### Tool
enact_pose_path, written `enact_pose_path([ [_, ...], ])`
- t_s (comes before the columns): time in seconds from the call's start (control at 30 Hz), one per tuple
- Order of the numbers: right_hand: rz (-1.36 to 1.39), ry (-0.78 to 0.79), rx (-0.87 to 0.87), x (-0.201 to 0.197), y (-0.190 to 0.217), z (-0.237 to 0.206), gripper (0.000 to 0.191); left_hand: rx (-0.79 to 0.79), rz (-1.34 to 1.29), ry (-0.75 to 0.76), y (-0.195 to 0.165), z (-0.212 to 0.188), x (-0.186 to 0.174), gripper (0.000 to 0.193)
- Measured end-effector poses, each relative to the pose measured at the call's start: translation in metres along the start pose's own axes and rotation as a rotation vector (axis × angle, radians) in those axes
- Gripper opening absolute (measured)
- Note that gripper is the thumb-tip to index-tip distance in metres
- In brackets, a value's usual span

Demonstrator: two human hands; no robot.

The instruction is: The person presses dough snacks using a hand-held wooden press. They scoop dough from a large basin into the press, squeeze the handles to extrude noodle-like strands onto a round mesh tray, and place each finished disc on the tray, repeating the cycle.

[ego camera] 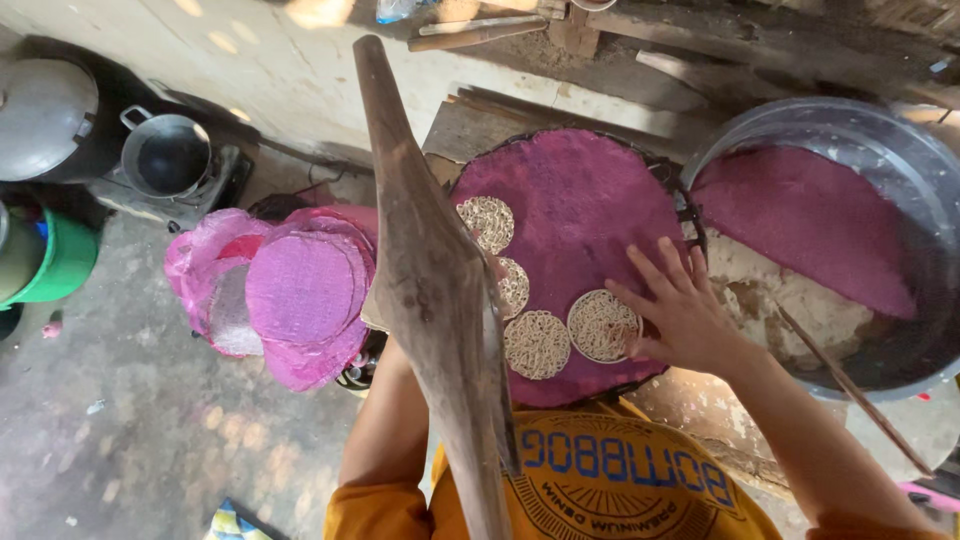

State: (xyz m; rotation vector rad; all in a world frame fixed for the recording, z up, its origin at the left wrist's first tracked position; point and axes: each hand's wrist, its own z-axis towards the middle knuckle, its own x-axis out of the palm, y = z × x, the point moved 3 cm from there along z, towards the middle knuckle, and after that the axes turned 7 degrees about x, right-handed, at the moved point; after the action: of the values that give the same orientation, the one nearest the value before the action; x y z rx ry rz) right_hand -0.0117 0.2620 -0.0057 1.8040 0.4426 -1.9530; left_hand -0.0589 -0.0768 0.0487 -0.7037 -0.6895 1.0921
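Note:
My right hand point(680, 305) lies flat with its fingers spread on a round pink woven mat point(580, 190), its thumb side touching a round disc of pale noodle strands point(602, 326). Three more noodle discs point(537, 344) lie in an arc along the mat's left side. A thick wooden beam point(430, 290) runs from the top centre down over my chest. It hides my left hand; only the left forearm point(385, 420) shows, reaching up under the beam. I wear an orange shirt.
A stack of pink woven mats point(300, 290) sits to the left on the concrete floor. A big metal basin point(900, 170) at right holds another pink mat, pale dough and a stick. Metal pots point(165, 155) and a green bucket point(65, 262) stand far left.

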Motion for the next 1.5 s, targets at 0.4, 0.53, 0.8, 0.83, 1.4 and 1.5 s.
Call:
enact_pose_path([
  [0.4, -0.04, -0.041, -0.054, -0.011, 0.007, 0.0, 0.09, -0.019, 0.002, -0.01, 0.011, 0.002, 0.004, 0.097],
  [0.53, -0.017, -0.059, -0.098, -0.015, 0.007, -0.001, 0.089, -0.023, -0.002, -0.026, 0.012, 0.005, 0.005, 0.095],
  [0.8, 0.197, -0.12, 0.338, -0.011, -0.006, -0.016, 0.04, -0.026, 0.001, -0.041, 0.012, 0.002, 0.002, 0.092],
  [0.83, 0.204, -0.125, 0.421, -0.01, -0.006, -0.018, 0.027, -0.029, -0.001, -0.039, 0.012, 0.001, 0.002, 0.092],
  [1.4, 0.232, -0.115, 0.381, -0.032, 0.011, 0.003, 0.023, -0.033, -0.01, -0.058, 0.014, 0.003, 0.007, 0.085],
  [1.5, 0.194, -0.051, 0.379, -0.03, 0.011, 0.004, 0.03, -0.036, -0.012, -0.064, 0.014, 0.003, 0.006, 0.083],
])
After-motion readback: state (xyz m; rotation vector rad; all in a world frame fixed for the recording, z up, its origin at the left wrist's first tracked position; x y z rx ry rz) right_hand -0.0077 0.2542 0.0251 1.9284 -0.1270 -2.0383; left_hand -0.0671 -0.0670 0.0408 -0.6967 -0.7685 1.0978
